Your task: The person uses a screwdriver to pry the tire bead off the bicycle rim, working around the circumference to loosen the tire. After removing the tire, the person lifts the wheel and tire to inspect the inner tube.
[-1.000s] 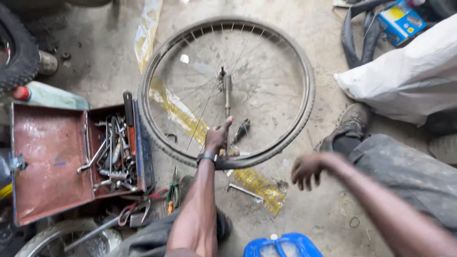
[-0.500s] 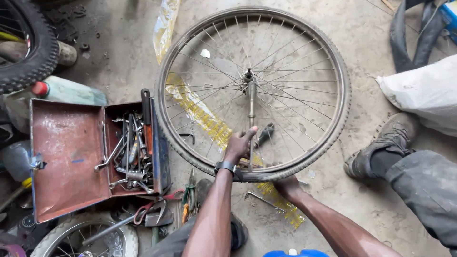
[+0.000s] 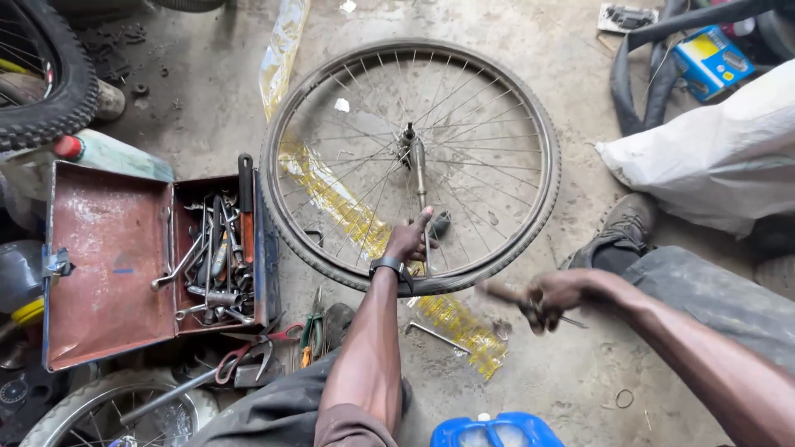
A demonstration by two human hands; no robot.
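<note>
Bicycle wheel lies flat on the concrete floor, just right of the open red toolbox. Left hand rests on its near rim, fingers loosely spread. Right hand, blurred, is closed round a wooden-handled tool beside the rim

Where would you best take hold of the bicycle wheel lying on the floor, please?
Probably at the near rim of the bicycle wheel, from above: it lies flat, spokes open, and the left hand already rests there beside the hub.
</note>
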